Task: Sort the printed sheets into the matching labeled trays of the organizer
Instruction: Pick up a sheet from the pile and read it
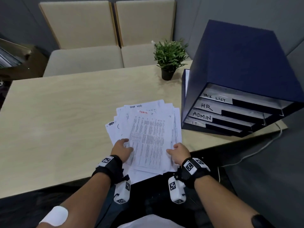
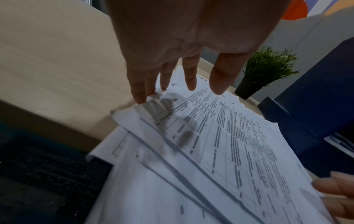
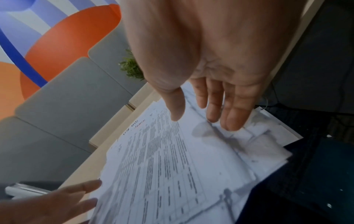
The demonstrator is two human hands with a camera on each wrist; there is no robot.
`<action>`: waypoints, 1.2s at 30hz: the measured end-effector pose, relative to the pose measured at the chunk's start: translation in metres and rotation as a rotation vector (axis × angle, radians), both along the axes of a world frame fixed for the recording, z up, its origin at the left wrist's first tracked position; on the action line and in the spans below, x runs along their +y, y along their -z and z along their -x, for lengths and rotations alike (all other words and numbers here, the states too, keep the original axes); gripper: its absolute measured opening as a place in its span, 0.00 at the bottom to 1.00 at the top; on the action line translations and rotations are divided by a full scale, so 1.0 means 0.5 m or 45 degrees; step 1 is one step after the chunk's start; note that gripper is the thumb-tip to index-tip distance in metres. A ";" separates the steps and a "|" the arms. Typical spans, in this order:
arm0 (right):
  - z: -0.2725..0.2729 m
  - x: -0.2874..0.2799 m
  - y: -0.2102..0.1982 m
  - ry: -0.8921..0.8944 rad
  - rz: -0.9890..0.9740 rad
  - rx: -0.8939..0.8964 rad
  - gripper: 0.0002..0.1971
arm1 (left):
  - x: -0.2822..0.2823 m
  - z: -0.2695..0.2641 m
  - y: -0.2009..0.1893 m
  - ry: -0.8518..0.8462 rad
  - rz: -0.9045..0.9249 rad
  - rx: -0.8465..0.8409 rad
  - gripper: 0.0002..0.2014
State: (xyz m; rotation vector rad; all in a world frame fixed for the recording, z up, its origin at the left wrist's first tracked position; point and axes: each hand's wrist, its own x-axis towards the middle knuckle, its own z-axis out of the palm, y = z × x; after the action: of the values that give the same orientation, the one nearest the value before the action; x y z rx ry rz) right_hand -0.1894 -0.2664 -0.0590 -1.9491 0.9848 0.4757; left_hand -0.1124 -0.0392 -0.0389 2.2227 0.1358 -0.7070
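A loose, fanned pile of printed sheets (image 1: 148,134) lies near the table's front edge, overhanging it a little. The top sheet carries "ADMIN" in red; one beneath it reads "TASK LIST". My left hand (image 1: 122,148) rests at the pile's left edge, its straight fingers (image 2: 189,81) touching the paper (image 2: 220,144). My right hand (image 1: 178,153) sits at the pile's right edge, fingers (image 3: 212,109) extended over the sheets (image 3: 162,166). Neither hand grips a sheet. The dark blue organizer (image 1: 238,66) stands to the right, with trays labelled TASK LIST (image 1: 213,97), HR (image 1: 206,106), ADMIN (image 1: 201,116) and IT (image 1: 195,123).
A small potted plant (image 1: 169,60) stands behind the pile, left of the organizer. Two beige chairs (image 1: 85,60) face the far side of the wooden table (image 1: 57,120). A pale cable (image 1: 256,150) hangs off the table's right edge below the organizer.
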 end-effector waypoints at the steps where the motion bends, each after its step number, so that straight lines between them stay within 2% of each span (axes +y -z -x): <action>1: -0.002 0.011 -0.001 -0.011 0.027 0.007 0.25 | 0.005 0.001 0.001 0.015 -0.002 0.006 0.25; 4: -0.007 0.033 -0.002 0.019 0.013 -0.034 0.21 | 0.016 0.005 0.003 0.068 -0.022 0.013 0.25; 9: -0.003 0.045 -0.016 0.082 -0.082 -0.249 0.09 | 0.045 -0.003 0.005 0.111 0.006 0.050 0.26; 15: 0.043 0.006 -0.025 0.192 -0.263 -0.467 0.17 | 0.057 -0.024 -0.010 0.021 0.119 0.027 0.31; 21: 0.058 -0.004 -0.044 0.355 -0.365 -0.538 0.16 | 0.036 -0.050 -0.028 0.018 0.215 0.003 0.30; 25: 0.055 0.015 -0.048 0.419 -0.447 -0.563 0.13 | 0.014 -0.036 -0.023 0.025 0.274 0.110 0.32; 31: 0.072 0.019 -0.046 0.489 -0.589 -0.585 0.12 | 0.004 -0.027 -0.012 -0.077 0.229 0.133 0.37; 34: 0.080 0.021 -0.056 0.506 -0.663 -0.598 0.12 | 0.002 -0.030 -0.012 -0.081 0.201 0.164 0.33; 36: 0.083 0.021 -0.057 0.519 -0.679 -0.610 0.12 | 0.002 -0.035 -0.011 -0.100 0.176 0.130 0.22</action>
State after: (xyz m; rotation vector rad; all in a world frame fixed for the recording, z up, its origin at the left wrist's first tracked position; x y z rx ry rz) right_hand -0.2309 -0.2559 -0.0305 -1.2551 0.8058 0.0191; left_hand -0.0950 -0.0383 -0.0335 2.0392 0.2171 -0.7637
